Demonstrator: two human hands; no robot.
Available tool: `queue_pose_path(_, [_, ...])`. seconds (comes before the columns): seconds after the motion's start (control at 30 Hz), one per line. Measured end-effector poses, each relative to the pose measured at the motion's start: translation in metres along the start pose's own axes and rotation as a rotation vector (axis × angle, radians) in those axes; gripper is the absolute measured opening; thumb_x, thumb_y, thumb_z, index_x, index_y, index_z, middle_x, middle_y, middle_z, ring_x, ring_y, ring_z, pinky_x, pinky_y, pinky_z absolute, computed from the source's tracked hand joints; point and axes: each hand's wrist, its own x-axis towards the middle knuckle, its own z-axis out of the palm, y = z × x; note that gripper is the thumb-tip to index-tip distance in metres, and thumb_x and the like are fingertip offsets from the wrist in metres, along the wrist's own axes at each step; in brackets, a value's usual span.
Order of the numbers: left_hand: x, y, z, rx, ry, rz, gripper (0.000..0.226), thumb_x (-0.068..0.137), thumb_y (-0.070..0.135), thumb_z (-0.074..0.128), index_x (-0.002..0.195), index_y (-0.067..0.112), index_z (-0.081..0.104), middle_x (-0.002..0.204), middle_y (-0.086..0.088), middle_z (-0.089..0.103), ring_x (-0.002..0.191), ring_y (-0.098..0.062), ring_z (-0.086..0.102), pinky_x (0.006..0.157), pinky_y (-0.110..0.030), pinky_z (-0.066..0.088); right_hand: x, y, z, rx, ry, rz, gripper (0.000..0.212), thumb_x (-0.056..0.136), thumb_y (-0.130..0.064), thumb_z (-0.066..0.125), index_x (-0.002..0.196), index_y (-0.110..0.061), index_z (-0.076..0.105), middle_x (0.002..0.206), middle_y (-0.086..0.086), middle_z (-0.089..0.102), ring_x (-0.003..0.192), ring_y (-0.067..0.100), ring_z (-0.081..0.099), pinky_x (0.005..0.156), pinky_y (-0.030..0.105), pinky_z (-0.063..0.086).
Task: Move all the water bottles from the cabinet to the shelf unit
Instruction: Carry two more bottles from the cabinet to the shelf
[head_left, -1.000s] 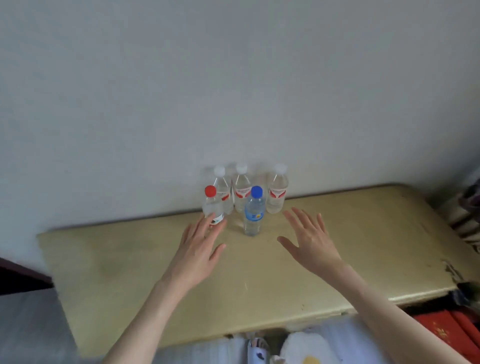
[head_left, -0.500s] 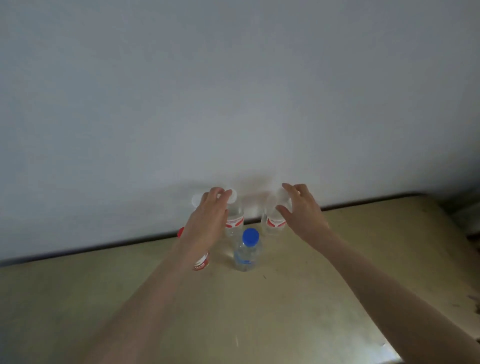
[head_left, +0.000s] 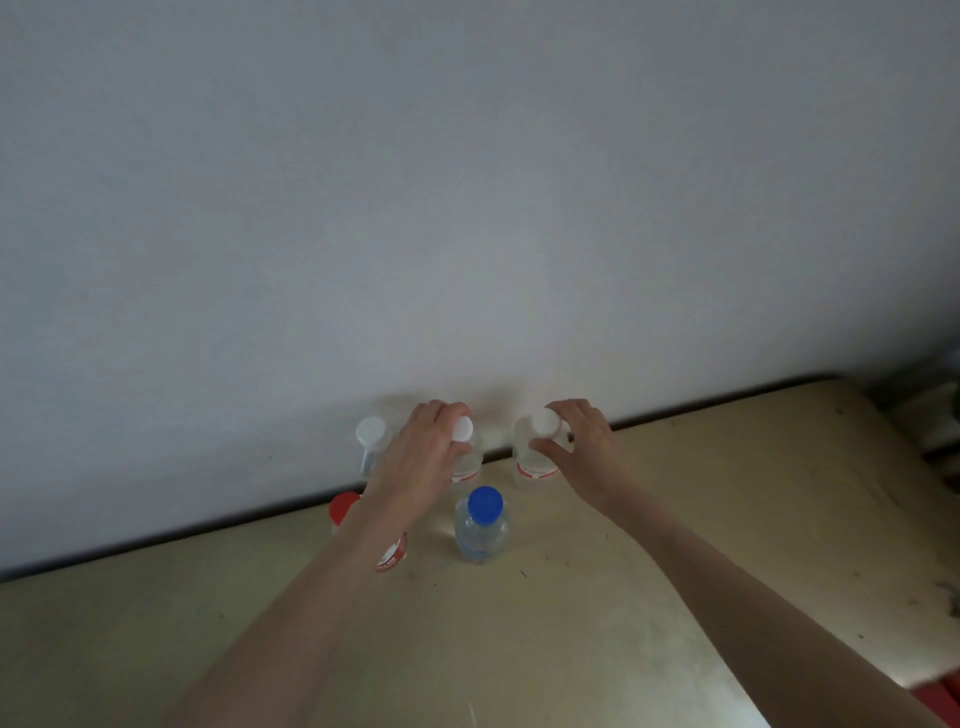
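Five water bottles stand upright on the yellowish cabinet top (head_left: 675, 597), grouped close to the wall (head_left: 467, 208).

Nearest items: the blue-capped bottle (head_left: 482, 525) stands free between the two forearms, just in front of both grasps and touched by neither hand. The red-capped bottle (head_left: 345, 506) stands beside it, mostly hidden under the left forearm; only its cap and a strip of its red-and-white label show.

Grip zone: the left hand (head_left: 423, 460) reaches over the front row, and its fingers curl round the neck of the middle white-capped bottle (head_left: 465, 452), just below the cap. The right hand (head_left: 582, 441) is wrapped round the shoulder of the right white-capped bottle (head_left: 540, 447), thumb on the near side, fingers round the far side. Both gripped bottles have their bases on the cabinet top; motion blur prevents a finer reading of finger placement.

Farther back: the left white-capped bottle (head_left: 371, 441) stands just outside the left hand's grasp, ungripped, against the wall. All three white-capped bottles form the back row next to the wall.

At the lower right edge of the view, a red object (head_left: 943, 693) shows beyond the cabinet edge; its type cannot be determined.
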Motion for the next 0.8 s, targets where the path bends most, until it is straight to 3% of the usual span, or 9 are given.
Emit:
queue_pose_path(0.17, [-0.002, 0.010, -0.004, -0.050, 0.051, 0.038, 0.027, 0.088, 0.010, 0.052, 0.115, 0.012, 0.050, 0.114, -0.006, 0.051, 0.104, -0.022, 0.046, 0.086, -0.033, 0.039, -0.013, 0.012, -0.013, 0.168, 0.105, 0.073, 0.037, 0.075, -0.013, 0.072, 0.109, -0.008, 0.057, 0.103, 0.003, 0.057, 0.096, 0.028, 0.054, 0.083, 0.038, 0.044])
queue_pose_path(0.37, [-0.001, 0.050, -0.029, -0.177, 0.168, 0.170, 0.031, 0.087, 0.017, 0.058, 0.117, 0.017, 0.053, 0.106, 0.005, 0.049, 0.093, -0.009, 0.045, 0.083, -0.020, 0.032, -0.050, -0.012, -0.063, 0.361, 0.221, 0.091, 0.024, 0.080, -0.021, 0.069, 0.098, -0.028, 0.054, 0.092, -0.008, 0.061, 0.084, 0.003, 0.055, 0.069, 0.012, 0.041])
queue_pose_path(0.53, [-0.017, 0.099, -0.056, -0.258, 0.212, 0.381, 0.029, 0.087, 0.017, 0.056, 0.117, 0.018, 0.053, 0.108, 0.007, 0.050, 0.099, -0.008, 0.046, 0.087, -0.017, 0.030, -0.097, -0.037, -0.113, 0.393, 0.409, 0.065, 0.018, 0.082, -0.019, 0.066, 0.097, -0.022, 0.057, 0.082, -0.016, 0.061, 0.073, -0.009, 0.056, 0.062, 0.005, 0.040])
queue_pose_path(0.73, [-0.060, 0.145, -0.063, -0.472, 0.076, 0.591, 0.026, 0.088, 0.018, 0.056, 0.114, 0.017, 0.056, 0.111, 0.004, 0.059, 0.104, -0.012, 0.055, 0.095, -0.031, 0.044, -0.189, -0.054, -0.140, 0.493, 0.656, 0.080, 0.016, 0.081, -0.013, 0.067, 0.093, -0.023, 0.062, 0.084, -0.013, 0.066, 0.079, -0.006, 0.061, 0.073, 0.013, 0.048])
queue_pose_path(0.8, [-0.080, 0.157, -0.057, -0.536, 0.007, 0.630, 0.026, 0.088, 0.015, 0.057, 0.113, 0.018, 0.057, 0.107, 0.010, 0.060, 0.103, -0.007, 0.056, 0.095, -0.027, 0.044, -0.227, -0.062, -0.140, 0.530, 0.770, 0.095, 0.017, 0.082, -0.012, 0.066, 0.091, -0.026, 0.062, 0.087, -0.011, 0.067, 0.079, -0.006, 0.062, 0.073, 0.012, 0.049])
